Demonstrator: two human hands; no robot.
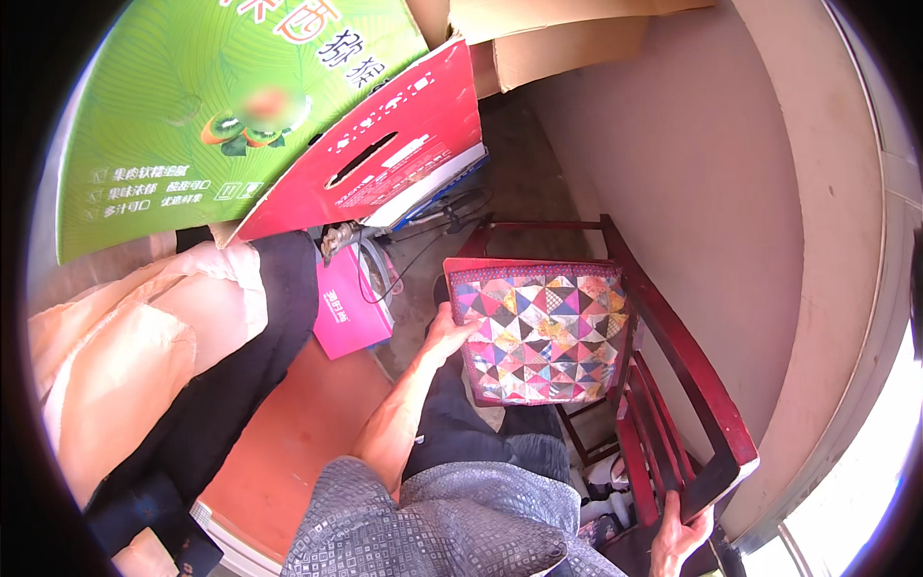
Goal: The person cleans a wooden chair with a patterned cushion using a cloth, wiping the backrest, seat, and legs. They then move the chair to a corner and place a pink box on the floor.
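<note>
A dark red wooden chair [678,364] is in front of my body, by the wall. On its seat lies a square patchwork seat pad [544,335] of coloured triangles with a patterned border. My left hand [451,333] grips the left edge of the seat, its thumb over the pad and its other fingers hidden below. At the lower right, my right hand [681,535] is closed around the end of the chair's frame, next to the slatted part.
A green and red printed cardboard fruit box [238,122] fills the upper left, beside brown cardboard [570,54]. Below are a pink box or bag [353,306] and a dark cable [418,260]. Cream and black cloth [209,310] lies over a reddish-brown surface [303,440]. A wall [685,166] curves along the right.
</note>
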